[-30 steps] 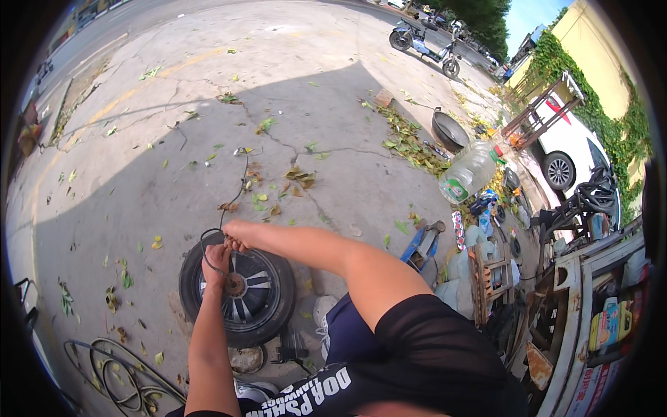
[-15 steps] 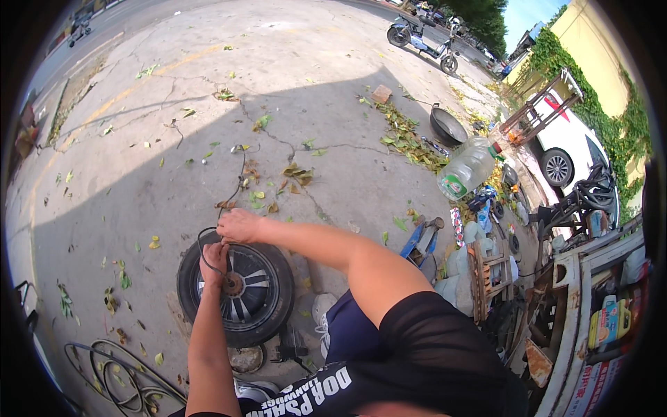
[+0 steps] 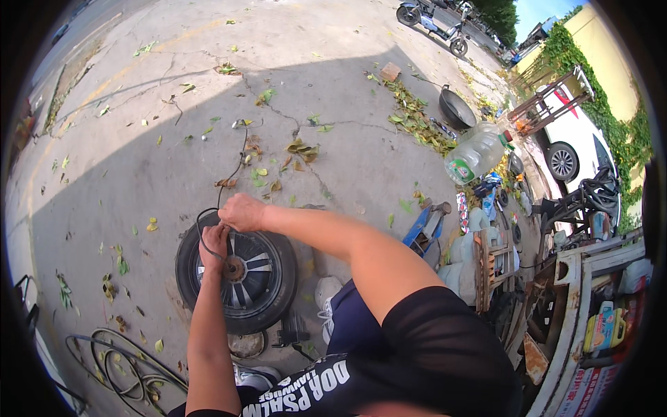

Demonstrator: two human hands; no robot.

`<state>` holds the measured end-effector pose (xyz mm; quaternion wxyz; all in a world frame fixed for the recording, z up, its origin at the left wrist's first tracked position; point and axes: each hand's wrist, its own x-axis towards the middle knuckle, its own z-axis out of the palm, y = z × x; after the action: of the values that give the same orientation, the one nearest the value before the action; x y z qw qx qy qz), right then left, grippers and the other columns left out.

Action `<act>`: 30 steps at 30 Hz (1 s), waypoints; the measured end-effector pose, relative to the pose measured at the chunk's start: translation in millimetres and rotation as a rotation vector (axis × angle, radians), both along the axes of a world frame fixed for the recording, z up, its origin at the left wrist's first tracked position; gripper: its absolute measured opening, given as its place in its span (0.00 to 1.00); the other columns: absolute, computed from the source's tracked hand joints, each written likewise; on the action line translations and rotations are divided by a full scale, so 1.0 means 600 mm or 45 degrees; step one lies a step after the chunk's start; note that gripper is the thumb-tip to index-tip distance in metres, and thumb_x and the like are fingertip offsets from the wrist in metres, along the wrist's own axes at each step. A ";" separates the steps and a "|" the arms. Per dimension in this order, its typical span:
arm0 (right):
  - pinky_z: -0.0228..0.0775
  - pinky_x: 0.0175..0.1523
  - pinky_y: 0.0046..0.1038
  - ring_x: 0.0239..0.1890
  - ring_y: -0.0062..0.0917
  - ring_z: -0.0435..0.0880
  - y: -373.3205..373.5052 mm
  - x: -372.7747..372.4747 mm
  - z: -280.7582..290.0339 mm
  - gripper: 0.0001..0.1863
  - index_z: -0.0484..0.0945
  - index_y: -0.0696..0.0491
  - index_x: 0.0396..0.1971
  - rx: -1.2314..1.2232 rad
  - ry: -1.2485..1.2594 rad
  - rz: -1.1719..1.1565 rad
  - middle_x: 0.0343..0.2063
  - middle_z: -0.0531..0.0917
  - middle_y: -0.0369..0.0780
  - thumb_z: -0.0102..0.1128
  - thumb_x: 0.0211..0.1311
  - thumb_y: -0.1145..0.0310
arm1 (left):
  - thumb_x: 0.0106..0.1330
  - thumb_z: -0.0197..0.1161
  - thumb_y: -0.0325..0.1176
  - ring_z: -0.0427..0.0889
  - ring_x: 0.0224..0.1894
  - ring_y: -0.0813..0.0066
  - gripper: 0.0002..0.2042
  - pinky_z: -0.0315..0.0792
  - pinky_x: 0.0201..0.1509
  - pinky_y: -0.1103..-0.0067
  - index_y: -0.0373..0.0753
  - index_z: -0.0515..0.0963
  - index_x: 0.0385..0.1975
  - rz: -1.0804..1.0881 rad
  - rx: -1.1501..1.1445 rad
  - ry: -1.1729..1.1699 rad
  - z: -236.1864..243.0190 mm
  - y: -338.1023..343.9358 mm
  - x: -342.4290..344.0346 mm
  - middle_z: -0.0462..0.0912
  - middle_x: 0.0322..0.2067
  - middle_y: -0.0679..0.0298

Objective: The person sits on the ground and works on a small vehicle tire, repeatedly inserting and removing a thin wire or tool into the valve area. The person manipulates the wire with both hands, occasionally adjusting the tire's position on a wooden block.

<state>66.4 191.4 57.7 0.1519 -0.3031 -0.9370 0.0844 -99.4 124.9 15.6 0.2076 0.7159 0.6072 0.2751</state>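
A wheel [image 3: 260, 266] with a black tyre and silver-striped spokes lies on its side on the concrete in front of me. A black cable [image 3: 200, 235] runs from its rusty hub, loops past my hands and trails away over the ground. My left hand [image 3: 215, 244] is closed on the cable at the tyre's far edge, fingertips pinched together. Right beside it my right hand [image 3: 242, 211] is also closed on the cable, fingers curled under. The exact spot between the fingertips is hidden. Under the wheel's near edge sits a round, worn piece [image 3: 246, 344].
A coiled hose [image 3: 111, 361] lies at the lower left. To the right stand a blue metal jack-like tool [image 3: 425, 229], a large clear bottle [image 3: 479, 153], a black pan [image 3: 456, 108] and a cluttered metal rack [image 3: 570, 306]. A scooter [image 3: 434, 26] and white car [image 3: 570, 139] are farther off.
The view has shifted a little, so the wheel and ground appear higher. Both hands stay close together on the cable at the tyre's far edge, with little visible movement relative to the wheel.
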 end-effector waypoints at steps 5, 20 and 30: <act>0.71 0.34 0.41 0.28 0.41 0.82 -0.025 -0.006 0.000 0.11 0.75 0.54 0.23 -0.023 0.020 -0.137 0.21 0.81 0.45 0.58 0.56 0.61 | 0.62 0.59 0.35 0.76 0.38 0.57 0.09 0.72 0.39 0.66 0.36 0.80 0.29 0.008 0.021 -0.037 -0.012 0.000 -0.001 0.82 0.30 0.59; 0.75 0.33 0.38 0.27 0.40 0.84 -0.061 -0.011 0.021 0.13 0.78 0.53 0.24 -0.066 -0.032 -0.501 0.21 0.83 0.46 0.55 0.61 0.60 | 0.62 0.59 0.40 0.76 0.37 0.58 0.11 0.72 0.40 0.65 0.40 0.82 0.31 -0.058 0.050 -0.032 -0.018 0.012 0.012 0.82 0.29 0.60; 0.72 0.36 0.47 0.33 0.49 0.82 -0.061 -0.040 0.025 0.15 0.75 0.54 0.30 -0.232 -0.156 -0.562 0.26 0.83 0.50 0.51 0.66 0.57 | 0.58 0.63 0.40 0.82 0.39 0.53 0.11 0.74 0.44 0.65 0.43 0.84 0.36 0.049 -0.221 -0.281 -0.016 0.000 -0.021 0.84 0.33 0.54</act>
<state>42.6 155.0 72.6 0.0814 -0.5175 -0.8440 0.1148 -111.7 125.1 5.9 0.3289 0.6488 0.6159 0.3024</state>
